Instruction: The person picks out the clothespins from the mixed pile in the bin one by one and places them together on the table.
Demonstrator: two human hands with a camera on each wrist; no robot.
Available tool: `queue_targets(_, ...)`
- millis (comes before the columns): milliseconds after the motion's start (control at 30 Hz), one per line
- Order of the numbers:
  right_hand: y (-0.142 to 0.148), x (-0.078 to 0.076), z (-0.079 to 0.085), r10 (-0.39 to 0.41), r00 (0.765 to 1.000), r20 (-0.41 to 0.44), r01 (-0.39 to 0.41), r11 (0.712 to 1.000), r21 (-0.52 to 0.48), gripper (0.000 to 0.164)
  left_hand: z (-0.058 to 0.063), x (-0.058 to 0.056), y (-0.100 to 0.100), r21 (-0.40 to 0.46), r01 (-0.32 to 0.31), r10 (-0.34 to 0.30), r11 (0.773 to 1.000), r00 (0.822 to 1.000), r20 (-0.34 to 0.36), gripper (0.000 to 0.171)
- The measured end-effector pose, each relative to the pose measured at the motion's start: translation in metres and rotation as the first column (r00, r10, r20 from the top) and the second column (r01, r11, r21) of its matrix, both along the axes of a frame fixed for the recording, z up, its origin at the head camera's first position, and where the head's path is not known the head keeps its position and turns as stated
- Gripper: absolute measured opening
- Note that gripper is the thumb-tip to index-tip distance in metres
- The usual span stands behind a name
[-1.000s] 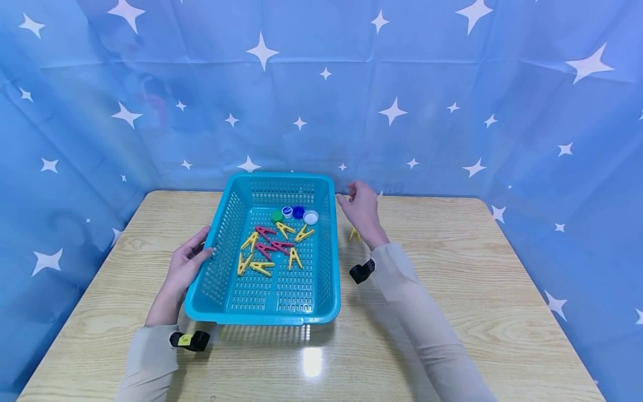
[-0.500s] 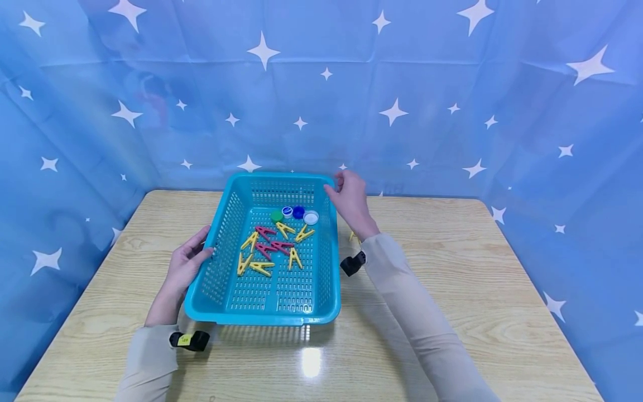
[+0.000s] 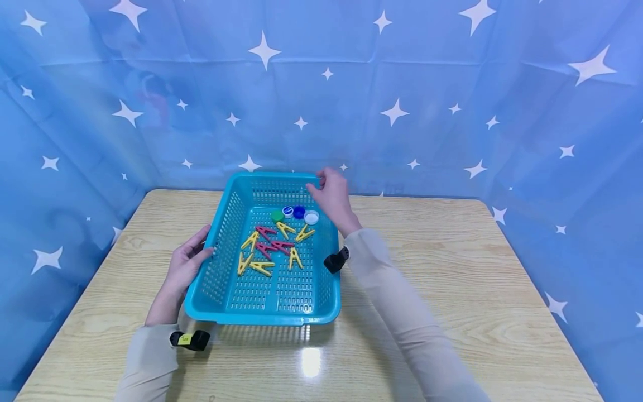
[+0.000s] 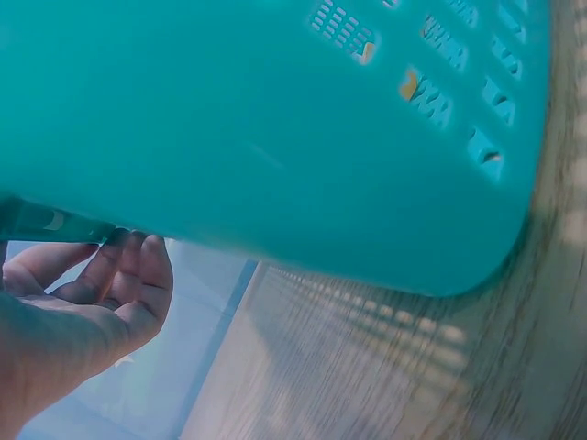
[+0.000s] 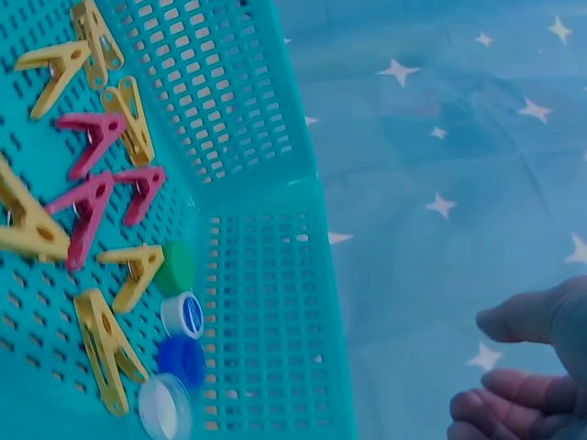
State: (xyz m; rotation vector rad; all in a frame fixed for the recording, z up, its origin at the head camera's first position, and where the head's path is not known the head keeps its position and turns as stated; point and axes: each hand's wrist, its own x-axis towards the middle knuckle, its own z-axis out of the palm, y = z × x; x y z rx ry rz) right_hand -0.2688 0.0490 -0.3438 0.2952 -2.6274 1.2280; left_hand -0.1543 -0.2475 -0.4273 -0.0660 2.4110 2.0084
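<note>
In the head view a turquoise plastic basket [image 3: 261, 319] stands on the table. My left hand [image 3: 182, 271] grips its left rim, thumb on top; in the left wrist view the fingers [image 4: 154, 275] curl beneath the rim. My right hand [image 3: 334, 198] hovers over the basket's back right corner, thumb and fingers apart, holding nothing. Inside lie several yellow clothespins [image 3: 293, 253] and pink clothespins [image 5: 89, 220]. Along the back sit a green cap [image 3: 277, 216], a white cap with blue [image 5: 182, 315], a dark blue cap [image 5: 182, 361] and a clear-white cap [image 3: 311, 218].
The wooden table [image 3: 462, 268] extends on both sides of the basket and in front of it. A blue curtain [image 3: 301, 84] with white stars hangs behind the table and around its sides. The right sleeve [image 3: 402, 312] crosses over the table's right part.
My right hand has moved left, from beside the basket to over its back right corner. The yellow clothespin seen earlier right of the basket is now hidden by the arm. The left hand stays put.
</note>
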Motion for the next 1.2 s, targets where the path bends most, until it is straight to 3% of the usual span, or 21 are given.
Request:
queue_targets(667,-0.033,-0.008,-0.03,0.078,0.978,0.192,-0.09,0.994,0.055,0.034,0.002,0.0,0.0,-0.006,0.002,-0.002,1.0,1.0,0.008,0.054)
queue_targets(1000,-0.049,-0.012,-0.044,0.063,0.952,0.298,-0.057,0.998,-0.031,0.035,0.003,0.0,0.001,0.0,-0.001,0.001,1.0,1.0,0.016,0.054)
queue_targets(1200,-0.057,-0.013,-0.053,0.043,0.917,0.396,-0.017,0.998,-0.068,0.032,0.003,0.0,0.0,0.005,0.003,-0.003,1.0,1.0,0.021,0.054)
